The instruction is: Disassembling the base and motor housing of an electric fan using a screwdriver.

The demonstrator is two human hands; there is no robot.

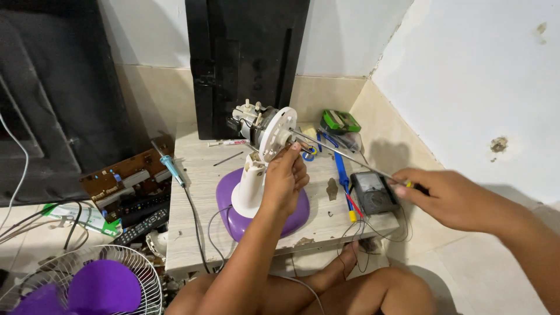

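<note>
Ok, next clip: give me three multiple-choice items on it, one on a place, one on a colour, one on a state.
1. Where does the multimeter lie?
A. on the floor
B. at the table's right edge
C. on the fan guard

2. What colour is the fan base?
A. purple
B. green
C. red

3. What is the left hand doing?
A. resting flat on the table
B. holding a remote
C. gripping the fan neck below the motor

Answers: 1 B, it sits on the tabletop near the right hand. 2 A, the base under the white neck is purple. 3 C, its fingers wrap the neck while the right hand holds a long screwdriver towards the motor.
</note>
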